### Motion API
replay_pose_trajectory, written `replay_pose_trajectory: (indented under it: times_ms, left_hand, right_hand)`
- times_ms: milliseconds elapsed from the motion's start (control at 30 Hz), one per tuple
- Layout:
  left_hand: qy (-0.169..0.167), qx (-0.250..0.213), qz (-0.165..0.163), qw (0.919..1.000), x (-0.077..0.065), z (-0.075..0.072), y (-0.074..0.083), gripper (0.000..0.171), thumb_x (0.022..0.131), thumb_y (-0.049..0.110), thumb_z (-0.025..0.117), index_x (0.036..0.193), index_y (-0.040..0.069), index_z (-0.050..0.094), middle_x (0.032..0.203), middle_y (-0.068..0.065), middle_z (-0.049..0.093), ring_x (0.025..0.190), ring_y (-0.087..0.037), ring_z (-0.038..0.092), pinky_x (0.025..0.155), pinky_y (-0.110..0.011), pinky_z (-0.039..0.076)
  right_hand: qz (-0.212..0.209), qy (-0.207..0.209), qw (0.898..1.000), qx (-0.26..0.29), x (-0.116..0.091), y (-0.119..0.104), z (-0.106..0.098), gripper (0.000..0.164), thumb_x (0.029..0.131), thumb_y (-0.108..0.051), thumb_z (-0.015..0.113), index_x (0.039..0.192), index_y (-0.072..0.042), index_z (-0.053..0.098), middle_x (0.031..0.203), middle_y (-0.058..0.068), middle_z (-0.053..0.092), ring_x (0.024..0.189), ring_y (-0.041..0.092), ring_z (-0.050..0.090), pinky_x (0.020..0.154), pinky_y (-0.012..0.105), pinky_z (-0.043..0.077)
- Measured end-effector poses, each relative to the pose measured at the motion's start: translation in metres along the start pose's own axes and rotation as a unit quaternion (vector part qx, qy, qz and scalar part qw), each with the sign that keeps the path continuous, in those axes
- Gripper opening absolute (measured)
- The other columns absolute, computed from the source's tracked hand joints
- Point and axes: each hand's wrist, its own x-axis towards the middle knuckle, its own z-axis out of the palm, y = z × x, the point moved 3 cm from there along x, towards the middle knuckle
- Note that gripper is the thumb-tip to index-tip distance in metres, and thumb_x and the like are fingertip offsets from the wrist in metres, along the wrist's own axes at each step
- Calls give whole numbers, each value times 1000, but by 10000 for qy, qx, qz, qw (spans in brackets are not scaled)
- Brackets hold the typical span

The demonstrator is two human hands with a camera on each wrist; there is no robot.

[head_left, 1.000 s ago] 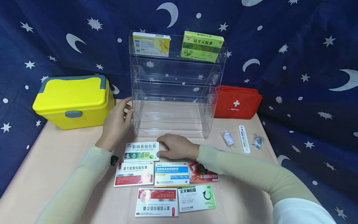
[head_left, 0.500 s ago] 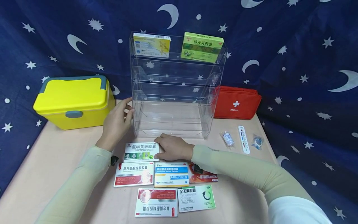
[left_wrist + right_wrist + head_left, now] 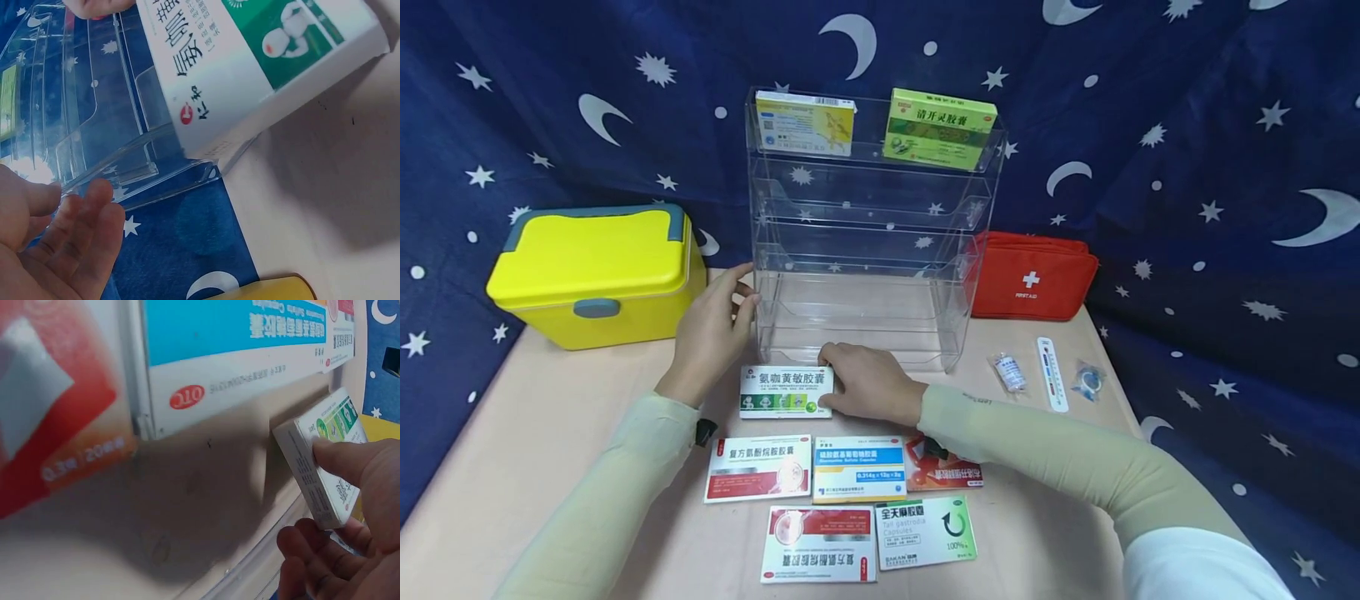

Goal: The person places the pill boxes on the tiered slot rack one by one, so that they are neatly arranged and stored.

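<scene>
My right hand (image 3: 871,385) pinches the right end of a white and green medicine box (image 3: 786,392), thumb on its printed face and fingers behind. The box is tilted up off the table, just before the foot of a clear acrylic display rack (image 3: 857,317). In the right wrist view the thumb presses the box (image 3: 337,456) near its corner. My left hand (image 3: 709,333) touches the rack's left side with its fingertips, fingers loosely bent; the left wrist view shows these fingers (image 3: 94,237) against the clear panel. A yellow medicine box (image 3: 805,125) and a green one (image 3: 938,129) stand in the top tier.
Nearer me lie flat medicine boxes: two red-white (image 3: 758,469) (image 3: 820,544), a blue-white (image 3: 860,469), a red (image 3: 955,467), a green-white (image 3: 927,532). A yellow case (image 3: 602,267) stands left; a red first-aid pouch (image 3: 1033,279), thermometer (image 3: 1052,375) and small packets (image 3: 1009,372) are right.
My right hand has raised the white and green medicine box off the table, tilting it and moving it slightly towards the rack. The left hand stays at the rack's side.
</scene>
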Motion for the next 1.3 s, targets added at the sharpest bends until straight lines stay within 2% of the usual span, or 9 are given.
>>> replay_pose_trajectory:
  times_ms: [167, 300, 533, 700, 833, 933, 1033, 1200, 1300]
  left_hand:
    - [29, 6, 48, 10000, 0, 0, 0, 49, 102, 13, 62, 149, 8, 47, 113, -13, 66, 85, -30, 64, 74, -46, 55]
    - [71, -21, 126, 9999, 1, 0, 0, 48, 102, 13, 61, 148, 7, 47, 112, -14, 66, 84, -30, 64, 72, -46, 54]
    - [143, -39, 264, 9995, 2, -2, -1, 47, 102, 10, 61, 147, 6, 48, 111, -15, 67, 84, -32, 66, 72, -49, 54]
    - [103, -55, 193, 9997, 2, -1, -1, 47, 102, 10, 61, 148, 7, 48, 112, -15, 67, 85, -32, 66, 74, -49, 54]
    - [88, -102, 184, 9997, 1, 0, -2, 47, 102, 10, 61, 147, 7, 48, 112, -15, 67, 86, -32, 66, 74, -49, 54]
    - [75, -128, 180, 9997, 1, 0, -2, 47, 102, 11, 61, 148, 7, 48, 112, -15, 67, 85, -32, 66, 74, -49, 54]
    - [40, -135, 134, 9998, 2, 0, -2, 47, 102, 10, 61, 148, 8, 48, 113, -15, 67, 85, -32, 66, 75, -48, 54]
    - [2, -151, 42, 9999, 1, 0, -3, 47, 102, 10, 60, 148, 7, 48, 112, -15, 66, 86, -31, 65, 74, -47, 53]
    - [59, -165, 112, 9998, 1, -1, -2, 46, 102, 9, 60, 147, 6, 49, 111, -15, 67, 85, -32, 66, 73, -48, 54]
  right_hand:
    - [-246, 118, 9996, -70, -8, -2, 0, 43, 92, -37, 74, 127, -20, 55, 93, -10, 55, 72, 5, 53, 57, 25, 45]
    - [-547, 169, 9983, 109, -17, -6, -1, 37, 96, -30, 69, 128, -19, 53, 106, -8, 56, 78, 4, 53, 62, 22, 47]
    - [-1119, 127, 9896, 897, -24, -6, 4, 31, 102, -20, 62, 128, -20, 46, 105, -10, 51, 80, 4, 50, 67, 17, 46]
    - [-1091, 86, 9824, 1515, -24, -2, 2, 32, 101, -17, 64, 128, -20, 48, 107, -10, 55, 84, 3, 53, 73, 17, 49]
    - [-1074, 341, 9711, 2102, -25, 5, -8, 33, 98, -12, 68, 127, -18, 55, 111, -9, 60, 90, 5, 60, 76, 20, 53]
    - [-1188, 702, 9604, 2420, -26, 15, -22, 33, 95, -9, 70, 125, -16, 60, 115, -9, 62, 94, 8, 63, 76, 24, 55]
    - [-1194, 1009, 9518, 2638, -25, 25, -45, 33, 94, -7, 71, 124, -15, 63, 116, -7, 64, 94, 10, 65, 72, 27, 58]
    - [-1106, 1649, 9416, 2720, -18, 35, -104, 31, 94, -6, 72, 124, -13, 67, 115, -3, 66, 92, 14, 66, 69, 32, 58]
    - [-1102, 2140, 9284, 2830, -9, 37, -144, 31, 94, -5, 72, 125, -10, 68, 116, -1, 67, 93, 15, 67, 70, 35, 58]
